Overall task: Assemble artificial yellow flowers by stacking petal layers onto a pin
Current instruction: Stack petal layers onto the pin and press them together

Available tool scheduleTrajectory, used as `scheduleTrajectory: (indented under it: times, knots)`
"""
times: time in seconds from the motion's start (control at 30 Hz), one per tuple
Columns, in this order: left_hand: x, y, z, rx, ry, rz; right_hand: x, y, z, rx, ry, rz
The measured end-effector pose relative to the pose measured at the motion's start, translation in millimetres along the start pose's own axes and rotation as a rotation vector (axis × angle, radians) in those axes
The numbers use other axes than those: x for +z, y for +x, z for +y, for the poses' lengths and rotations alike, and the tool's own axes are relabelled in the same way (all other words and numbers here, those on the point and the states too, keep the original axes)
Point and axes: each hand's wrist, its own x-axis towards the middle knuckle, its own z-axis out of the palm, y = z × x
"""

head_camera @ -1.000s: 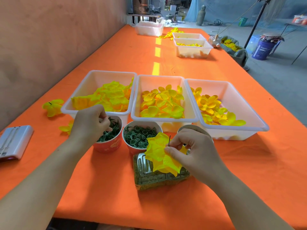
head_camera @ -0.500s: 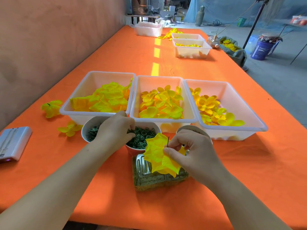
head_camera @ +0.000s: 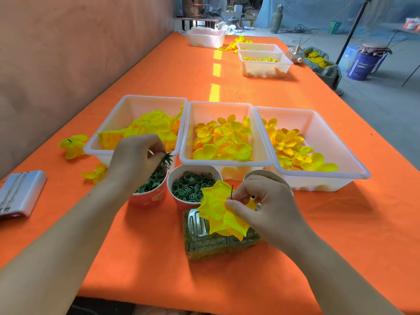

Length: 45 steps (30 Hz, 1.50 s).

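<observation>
Two pinches: left calyx, right petals.

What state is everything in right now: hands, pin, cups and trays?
left hand: pinches green calyx above left cup.
right hand: pinches petal layers at the pin.
pin: upright, tip above petals.
petal layers: threaded on pin.
left cup: holds green calyxes.
middle cup: holds green rings.
left tray: part filled, petals.
middle tray: part filled, petals.
right tray: part filled, petals.

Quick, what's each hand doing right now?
Left hand: closed, pinching a green spiky piece over the left cup.
Right hand: closed, pinching the yellow petals at the pin.
</observation>
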Motion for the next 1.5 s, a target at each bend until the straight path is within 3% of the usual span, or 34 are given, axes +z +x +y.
scheduleTrajectory:
  times: [0.37,0.57,0.83,1.2,1.3,1.37,1.5]
  knots:
    - [-10.3,-4.8,-51.5,-0.286,-0.125,-0.113,-0.4,-0.9,-0.8,0.008,0.004,-0.002]
    - [-19.9,-2.3,-54.0,-0.246,-0.042,-0.133,-0.3,-0.3,-1.8,0.011,0.000,-0.005]
    - [-13.5,-5.5,-48.0,-0.220,0.012,-0.360,-0.7,-0.4,-1.8,0.014,0.000,-0.011]
    - [-4.8,-6.3,-46.9,-0.211,0.119,-0.384,-1.0,-0.2,-1.6,0.015,0.000,-0.010]
    - [-6.8,-7.1,-43.5,-0.166,0.244,-0.324,-0.7,-0.6,-1.7,0.010,0.002,-0.009]
    - [-9.4,-5.8,-39.5,-0.107,0.195,-0.283,-0.8,-0.6,-1.4,0.014,0.004,-0.012]
    - [-12.5,-3.3,-31.3,-0.029,0.176,-0.375,-0.8,-0.1,-1.6,0.024,0.009,-0.023]
